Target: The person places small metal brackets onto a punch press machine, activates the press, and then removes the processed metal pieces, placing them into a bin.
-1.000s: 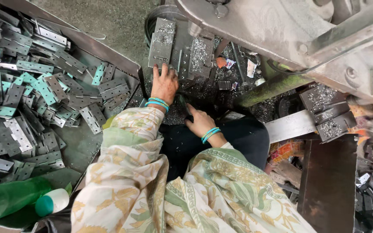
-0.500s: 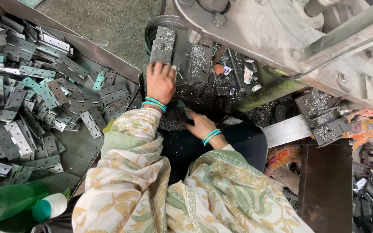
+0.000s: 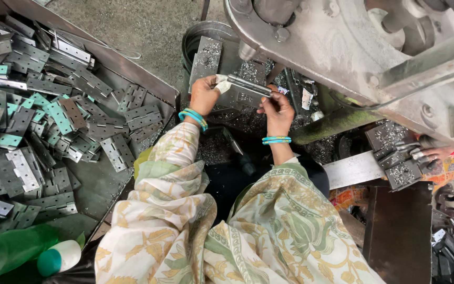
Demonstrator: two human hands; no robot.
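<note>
My left hand and my right hand together hold a long grey metal hinge level in front of me. The left hand grips its left end, with a bit of white wrap on a finger. The right hand pinches the right end. Both wrists carry teal bangles, and floral cream sleeves cover my arms. Below the hinge lies a dark work surface strewn with metal shavings, under a large grey press machine.
A metal tray on the left is heaped with several flat grey and teal hinges. A green bottle with a white cap lies at the lower left. Another person's hand touches metal blocks on the right.
Both hands have risen from the dark work surface. They now hold a hinge between them, where earlier they were pressed down among the shavings.
</note>
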